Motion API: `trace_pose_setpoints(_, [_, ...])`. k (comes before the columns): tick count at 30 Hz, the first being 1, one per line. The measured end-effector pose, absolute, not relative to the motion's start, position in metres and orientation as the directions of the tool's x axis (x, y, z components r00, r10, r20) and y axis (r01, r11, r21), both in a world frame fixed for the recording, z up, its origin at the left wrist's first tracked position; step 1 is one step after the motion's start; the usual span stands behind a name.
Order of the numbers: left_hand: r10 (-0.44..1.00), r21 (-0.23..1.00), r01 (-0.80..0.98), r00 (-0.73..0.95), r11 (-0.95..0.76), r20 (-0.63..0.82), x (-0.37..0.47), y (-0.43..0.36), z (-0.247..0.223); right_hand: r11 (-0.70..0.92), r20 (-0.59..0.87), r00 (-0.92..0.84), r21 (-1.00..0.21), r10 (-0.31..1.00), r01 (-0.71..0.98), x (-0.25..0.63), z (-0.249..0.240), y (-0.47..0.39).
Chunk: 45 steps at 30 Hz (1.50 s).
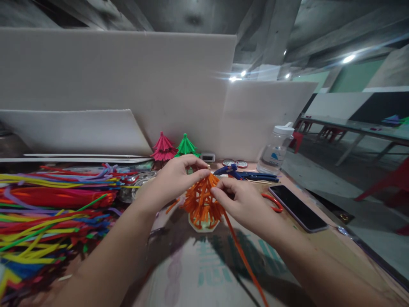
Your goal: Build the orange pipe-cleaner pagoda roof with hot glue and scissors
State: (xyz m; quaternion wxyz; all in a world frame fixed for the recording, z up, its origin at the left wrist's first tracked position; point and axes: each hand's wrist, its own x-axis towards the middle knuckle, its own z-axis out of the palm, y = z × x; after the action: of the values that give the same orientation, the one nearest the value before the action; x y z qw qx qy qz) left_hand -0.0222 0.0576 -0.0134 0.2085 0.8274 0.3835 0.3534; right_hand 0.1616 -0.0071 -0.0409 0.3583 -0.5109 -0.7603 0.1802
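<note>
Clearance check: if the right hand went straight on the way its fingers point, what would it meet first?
The orange fuzzy cone, right at the fingertips of the right hand. Exact depth is unclear from one view.

head view, worn on the head | faces forward and slightly down | hands close, tabletop below, room beyond at right

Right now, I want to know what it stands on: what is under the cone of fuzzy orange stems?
Below the cone of fuzzy orange stems, a pale, straight-edged base shows its front rim. The stems cover its back.
</note>
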Motion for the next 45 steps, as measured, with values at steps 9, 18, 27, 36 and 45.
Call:
trace_pose_setpoints(9, [0.783,0.611,0.493,0.442,-0.62,0.438,-0.021,0.058,-0.015,0.181,0.103,-0.231,-0.918,0.968,0.352,0.166,-0.053,-0.014])
trace_pose_setpoints(18, [0.781,0.627,0.471,0.45,-0.62,0.434,-0.021,0.058,-0.016,-0.051,-0.048,-0.247,-0.999,0.968,-0.006,0.173,-0.08,-0.03])
trace_pose_setpoints(27, [0.789,0.626,0.487,0.449,-0.609,0.419,-0.02,0.058,-0.016,0.014,0.02,-0.198,-0.999,0.98,-0.033,0.164,-0.085,-0.025])
trace_pose_setpoints(36, [0.762,0.612,0.462,0.48,-0.641,0.436,-0.023,0.06,-0.014,0.025,0.024,-0.192,-1.0,0.981,0.003,0.163,-0.089,-0.023])
trace_pose_setpoints(45, [0.798,0.617,0.511,0.444,-0.599,0.407,-0.02,0.055,-0.015,0.032,0.03,-0.177,-0.999,0.984,0.01,0.161,-0.086,-0.023])
